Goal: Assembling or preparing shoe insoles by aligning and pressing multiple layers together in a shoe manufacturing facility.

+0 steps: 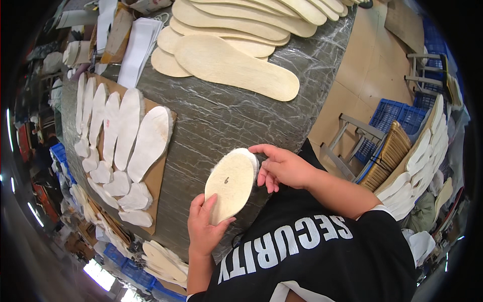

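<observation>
Near the table's front edge I hold a cream felt insole (230,183) with a small dark mark on it. My left hand (207,221) grips its lower end, thumb on the top face and fingers around the edge. A white insole layer (246,154) shows past the cream one at the upper end. One fingertip of my right hand (282,168) touches that white edge; the other fingers hang loosely bent and apart beside it. Left of my hands, several white insoles (148,143) lie in rows on a brown cardboard sheet (163,176).
A fanned pile of cream insoles (236,65) covers the far side of the plastic-wrapped table (211,116). White paper sheets (138,50) lie at the far left. To the right are a metal-framed stool (352,143), blue crates (387,118), a straw broom (385,161) and stacked white insoles (420,156).
</observation>
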Demonstrator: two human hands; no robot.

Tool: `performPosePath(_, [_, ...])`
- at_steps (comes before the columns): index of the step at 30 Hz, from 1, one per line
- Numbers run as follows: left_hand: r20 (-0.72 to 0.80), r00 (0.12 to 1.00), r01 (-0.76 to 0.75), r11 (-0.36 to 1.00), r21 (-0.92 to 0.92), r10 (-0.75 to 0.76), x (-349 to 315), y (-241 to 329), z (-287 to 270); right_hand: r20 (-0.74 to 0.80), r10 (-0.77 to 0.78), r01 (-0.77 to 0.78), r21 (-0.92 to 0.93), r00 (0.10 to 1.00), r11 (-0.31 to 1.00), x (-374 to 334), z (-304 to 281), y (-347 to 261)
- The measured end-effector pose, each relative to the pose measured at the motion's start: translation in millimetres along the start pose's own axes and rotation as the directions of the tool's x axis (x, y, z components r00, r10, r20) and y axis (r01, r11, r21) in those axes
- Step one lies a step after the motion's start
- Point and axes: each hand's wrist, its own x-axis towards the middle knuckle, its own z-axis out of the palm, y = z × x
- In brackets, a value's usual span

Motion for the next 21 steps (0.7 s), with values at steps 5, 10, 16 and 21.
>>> performPosePath(5, [0.048,0.999,0.01,1.0,0.006,-0.01,4,-2,1,0.046,0.005,-0.013,0.16,0.999,0.987,5,-5,2])
performPosePath(10, [0.064,0.998,0.006,1.0,-0.005,-0.005,6,-4,2,0.057,0.011,-0.019,0.147,0.998,0.989,4,-4,0])
performPosePath(16, [0.077,0.997,0.008,1.0,-0.002,-0.008,9,-3,2,0.059,0.001,-0.008,0.126,0.998,0.992,5,-5,1])
performPosePath(21, [0.09,0.996,0.01,1.0,-0.012,-0.009,12,-1,2,0.055,-0.014,0.009,0.085,0.998,0.996,4,-5,0])
